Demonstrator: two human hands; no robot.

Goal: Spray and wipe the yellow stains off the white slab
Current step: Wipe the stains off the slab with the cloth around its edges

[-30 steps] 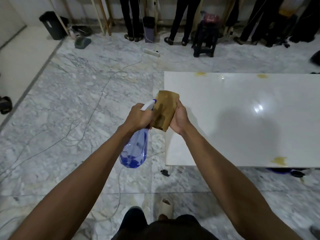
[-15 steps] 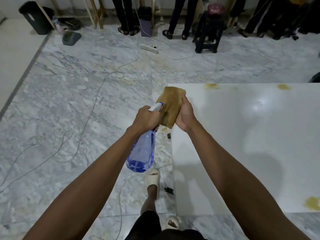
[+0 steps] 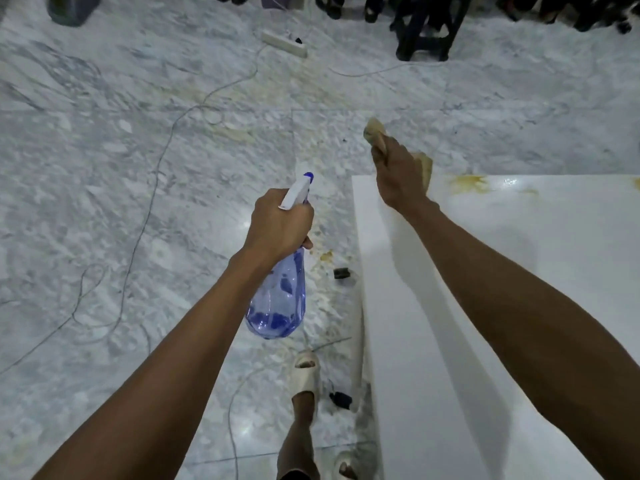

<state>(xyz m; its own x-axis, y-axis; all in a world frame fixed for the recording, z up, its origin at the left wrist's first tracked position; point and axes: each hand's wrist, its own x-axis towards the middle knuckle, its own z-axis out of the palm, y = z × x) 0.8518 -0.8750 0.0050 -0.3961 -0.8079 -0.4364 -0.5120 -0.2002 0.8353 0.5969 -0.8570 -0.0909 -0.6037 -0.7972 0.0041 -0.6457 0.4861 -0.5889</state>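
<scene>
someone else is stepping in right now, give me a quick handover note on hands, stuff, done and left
Left hand grips the spray bottle by its neck, held over the floor left of the slab, nozzle pointing away from the person.
Right hand grips the brown cloth, raised over the far left corner of the white slab; whether it touches the surface cannot be told.
Yellow stain sits on the far edge just right of the cloth, unwiped; a smaller smear lies further right, and another shows at the frame's right edge.
Done: both tools in hand.
Left: spray the stains, wipe each off.
</scene>
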